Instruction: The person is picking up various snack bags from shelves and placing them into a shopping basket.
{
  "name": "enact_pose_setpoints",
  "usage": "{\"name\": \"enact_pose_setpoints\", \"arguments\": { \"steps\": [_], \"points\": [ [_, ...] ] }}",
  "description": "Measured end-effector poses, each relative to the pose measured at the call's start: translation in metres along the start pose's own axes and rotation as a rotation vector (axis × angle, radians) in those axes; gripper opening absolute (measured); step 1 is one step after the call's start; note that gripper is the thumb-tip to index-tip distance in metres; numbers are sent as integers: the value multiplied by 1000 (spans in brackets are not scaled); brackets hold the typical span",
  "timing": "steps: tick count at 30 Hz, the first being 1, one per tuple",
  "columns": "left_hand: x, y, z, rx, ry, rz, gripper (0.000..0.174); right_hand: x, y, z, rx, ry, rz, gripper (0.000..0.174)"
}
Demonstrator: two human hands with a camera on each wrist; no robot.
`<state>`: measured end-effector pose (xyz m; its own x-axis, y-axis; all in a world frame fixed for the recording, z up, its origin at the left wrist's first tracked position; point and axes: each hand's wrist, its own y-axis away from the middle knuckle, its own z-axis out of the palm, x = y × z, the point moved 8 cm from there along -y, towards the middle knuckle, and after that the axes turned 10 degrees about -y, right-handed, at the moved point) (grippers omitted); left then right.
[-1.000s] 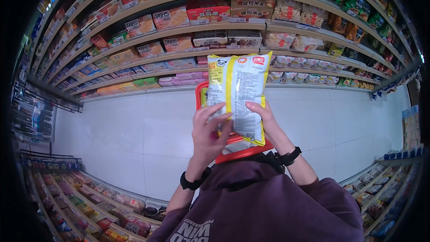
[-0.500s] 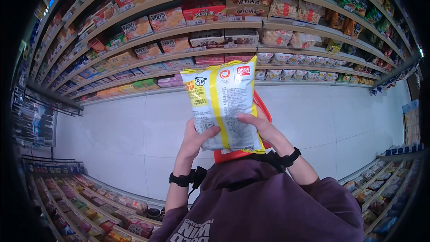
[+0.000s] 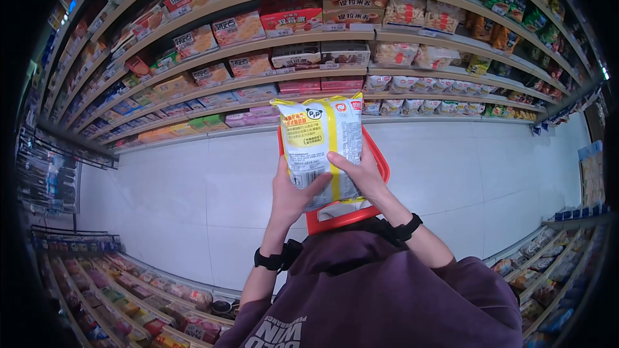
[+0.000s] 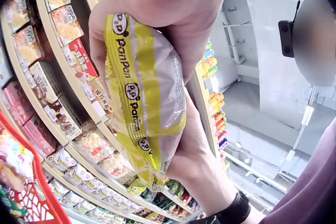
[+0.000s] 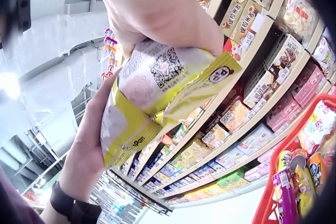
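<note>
A puffy white and yellow snack bag (image 3: 309,135) is held up in front of the body, its printed back towards the head camera. My left hand (image 3: 290,192) grips its lower left side, thumb lying across the back. On the right side my right hand (image 3: 361,171) holds it, thumb pressed near the yellow stripe. Both hands' other fingers are hidden behind the bag in the head view. The left wrist view shows the yellow bottom edge of the bag (image 4: 131,92) between both hands; in the right wrist view a QR code shows on the bag (image 5: 131,103).
Below the bag is a red basket (image 3: 385,167); the right wrist view shows several snack packs inside the basket (image 5: 268,203). Shelves (image 3: 248,45) of boxed and bagged snacks run along the far side, with more shelves behind on both sides. Pale floor tiles (image 3: 451,167) lie between.
The left hand, loose at the bag's lower edge a second ago, now grips its side. The bag moved left and down, turned slightly, and now sits a little lower between both hands.
</note>
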<state>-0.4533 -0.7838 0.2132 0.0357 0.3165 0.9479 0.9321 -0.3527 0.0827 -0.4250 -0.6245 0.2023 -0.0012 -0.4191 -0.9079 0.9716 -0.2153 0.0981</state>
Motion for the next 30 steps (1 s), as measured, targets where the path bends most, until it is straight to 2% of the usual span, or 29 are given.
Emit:
{"name": "enact_pose_setpoints", "arguments": {
  "steps": [3,8,11,15,17,20,21,23,26,27,30],
  "points": [
    [-10,-4,3,-26,16,4,62,-2,1,-2,29,-47,-23,62],
    [-2,-2,3,-122,214,-48,53,-5,0,-5,19,-95,2,56],
    [3,-1,-1,-179,395,-48,50,-5,1,-6,1,-138,56,56],
    [19,-2,-6,-181,549,32,54,7,1,-6,-28,-373,188,55],
    [35,3,-5,-202,484,92,57,16,2,-1,-80,-585,275,57],
    [52,7,1,-190,393,153,65,12,-3,14,-270,-800,259,60],
    [63,9,1,-197,345,198,66,21,-2,12,-269,-826,323,59],
    [75,11,5,-190,265,255,69,10,20,22,-233,-609,347,59],
    [89,15,9,-152,159,348,69,4,32,28,-414,-1021,339,54],
    [91,15,9,-136,131,378,70,-4,35,32,-528,-1098,285,52],
    [92,15,10,-117,129,408,70,-10,38,29,-581,-1170,275,51]
  ]
}}
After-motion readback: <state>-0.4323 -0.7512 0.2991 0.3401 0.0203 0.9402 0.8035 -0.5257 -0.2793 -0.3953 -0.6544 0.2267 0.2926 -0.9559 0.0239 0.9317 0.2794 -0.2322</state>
